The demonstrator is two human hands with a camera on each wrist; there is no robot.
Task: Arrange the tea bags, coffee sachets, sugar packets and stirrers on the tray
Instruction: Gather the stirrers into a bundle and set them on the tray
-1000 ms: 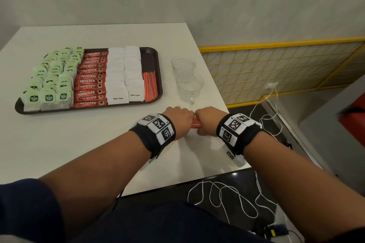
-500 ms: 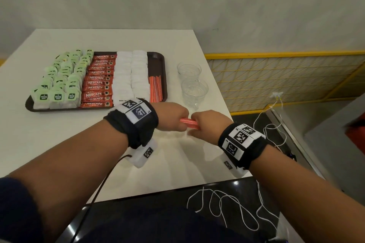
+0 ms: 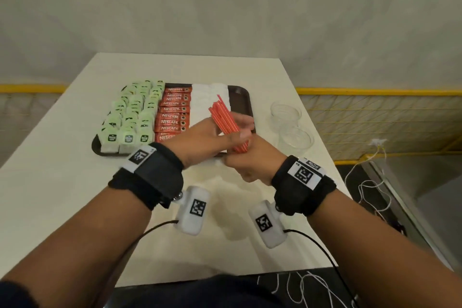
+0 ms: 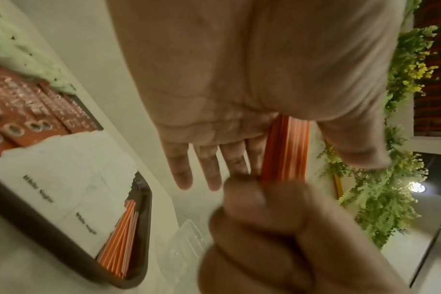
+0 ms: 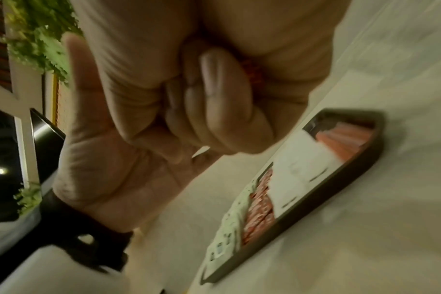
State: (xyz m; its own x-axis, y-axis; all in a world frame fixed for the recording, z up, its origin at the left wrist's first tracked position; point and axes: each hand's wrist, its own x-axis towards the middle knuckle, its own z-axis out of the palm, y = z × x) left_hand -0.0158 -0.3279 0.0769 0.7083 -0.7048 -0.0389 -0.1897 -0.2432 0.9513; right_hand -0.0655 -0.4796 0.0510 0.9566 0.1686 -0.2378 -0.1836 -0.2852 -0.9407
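Note:
A brown tray (image 3: 247,97) holds rows of green tea bags (image 3: 132,117), red coffee sachets (image 3: 175,112), white sugar packets (image 3: 202,97) and a few orange stirrers (image 4: 121,238) at its right side. Both hands hold another bundle of orange stirrers (image 3: 225,120) in the air over the tray's near right corner, tilted up and away from me. My right hand (image 3: 247,160) grips the bundle's lower end in a fist (image 5: 214,103). My left hand (image 3: 212,137) holds its middle between thumb and straight fingers (image 4: 207,163).
Two clear plastic cups (image 3: 285,112) (image 3: 296,139) stand on the white table (image 3: 62,182) just right of the tray. The table's right edge drops to a floor with white cables (image 3: 370,182). A yellow railing (image 3: 375,92) runs behind.
Both hands have lifted the stirrer bundle from the table's near right edge and carried it forward over the tray. The bundle has turned from lying level to pointing up and away.

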